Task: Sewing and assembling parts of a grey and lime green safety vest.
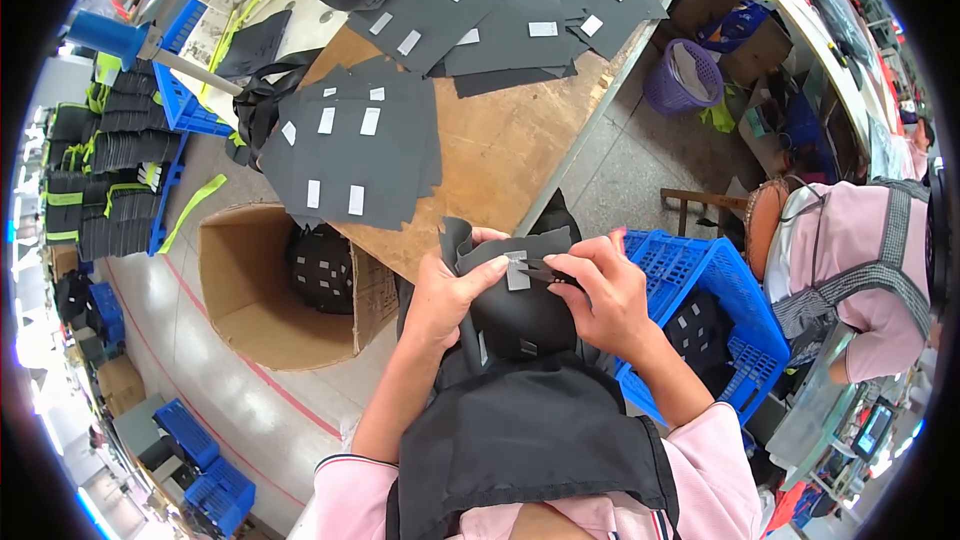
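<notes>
My left hand [449,292] pinches the edge of a dark grey fabric piece [463,243], thumb on top near a small white label [517,271]. In my right hand [609,290] is a small pair of dark thread snips [548,273], its fingers closed round them. The tips of the snips touch or lie just beside the label. Part of the fabric hangs down over my lap, and my fingers hide some of it. Ahead of my hands, a pile of similar labelled fabric pieces [345,145] lies on the brown tabletop [505,140].
Further back lies a second, spread-out heap of labelled pieces [500,15]. A cardboard box [270,330] with dark pieces inside stands on the left. On the right are a blue crate [745,315], a purple basket [682,77] and a seated person in pink [850,260].
</notes>
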